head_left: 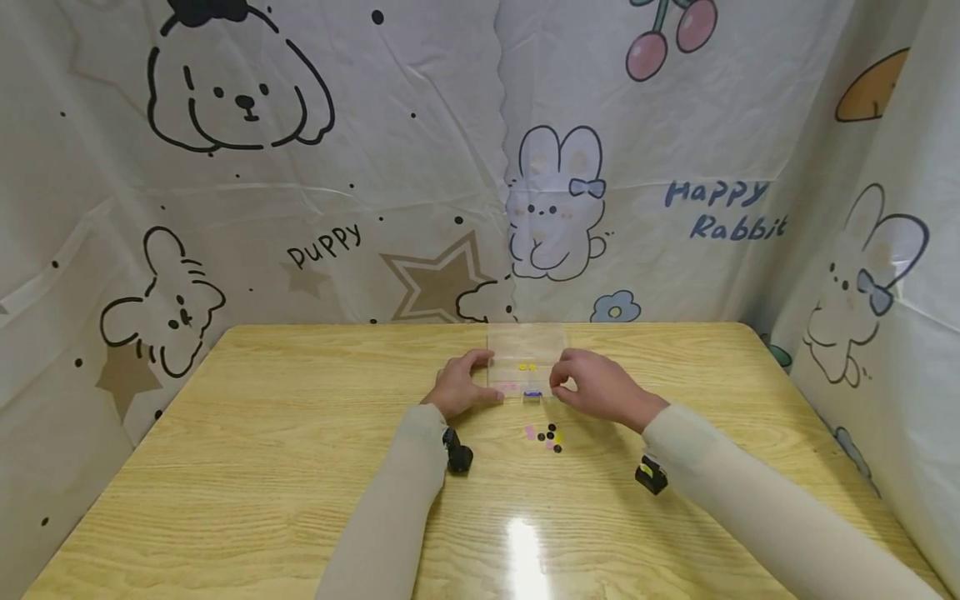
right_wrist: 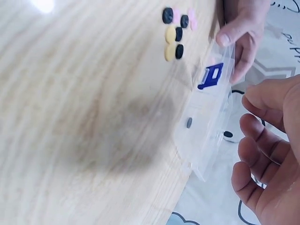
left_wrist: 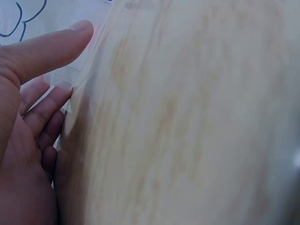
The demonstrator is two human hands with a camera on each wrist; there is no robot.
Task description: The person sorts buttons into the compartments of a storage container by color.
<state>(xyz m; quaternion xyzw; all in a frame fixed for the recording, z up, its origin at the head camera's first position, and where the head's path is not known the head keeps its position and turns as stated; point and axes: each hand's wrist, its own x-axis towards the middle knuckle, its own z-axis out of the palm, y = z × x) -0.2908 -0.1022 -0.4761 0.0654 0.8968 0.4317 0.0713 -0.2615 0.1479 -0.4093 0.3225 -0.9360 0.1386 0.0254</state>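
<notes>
Pale sleeves (head_left: 772,507) reach from the near side toward the clear box (head_left: 527,340), each with a black camera (head_left: 459,460) at the wrist. Under the box is the table (head_left: 300,417), whose far edge runs just behind it. At the box's left end, the left hand (head_left: 454,387) holds it, thumb along the front and fingers toward the back. By its right end, the right hand (head_left: 600,387) has bent fingers and a narrow gap to the thumb; nothing shows between them. Whether it touches the box, I cannot tell. Yellow discs (head_left: 522,367) and pink discs (head_left: 508,386) show within the box, the pink toward its left. A blue piece (right_wrist: 213,76) is at its front; inside or outside is unclear. Before the box lies a loose pile: four black discs (head_left: 552,427), two pink, two yellow. Behind it hangs a printed curtain (head_left: 435,150).
</notes>
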